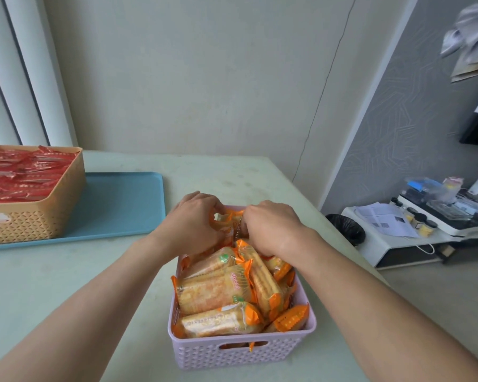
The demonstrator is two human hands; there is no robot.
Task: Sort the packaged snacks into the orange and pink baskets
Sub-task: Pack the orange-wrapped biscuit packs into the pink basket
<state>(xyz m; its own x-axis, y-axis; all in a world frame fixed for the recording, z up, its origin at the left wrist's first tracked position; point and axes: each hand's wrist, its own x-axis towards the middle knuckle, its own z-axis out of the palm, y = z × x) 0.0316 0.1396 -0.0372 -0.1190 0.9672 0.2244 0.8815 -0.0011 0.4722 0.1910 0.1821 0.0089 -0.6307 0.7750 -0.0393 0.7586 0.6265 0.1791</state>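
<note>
**Orange wrappers nearly all in pink basket – sort looks close to done**

Orange foil-and-clear packs (226, 288) fill the pink basket (240, 354) to the rim, piled loose at mixed angles. Red packs (22, 175) fill the orange basket (39, 221), which sits on the blue tray (127, 205) at left, well apart from the pink one. No loose snacks visible on the bench (53, 285).

Step in hand, my read: tidying/packing the last orange pack at the far end of the pink basket. Left hand (196, 219) has fingers curled round an orange pack (224, 219) there. Right hand (271, 227) is curled down beside it w/ fingertips among the packs; looks like it pinches a wrapper edge, but the contact is hidden, so can't tell for sure.

Next move prob: press that pack flat into the far gap, then let go. Needs a light push – the pile is already level w/ the rim, so a hard shove could pop a neighbour out.

Materials:
- Packs: crinkly, slippery film, pillow-shaped, crimped ends; pale wafers/crackers visible through clear windows. Likely brittle inside.
- Baskets: rigid moulded plastic, woven-pattern walls, slot handles, rounded corners.
- Tray: smooth, flat plastic w/ low lip.
- Bench: pale green, matte, a bit scuffed.
</note>
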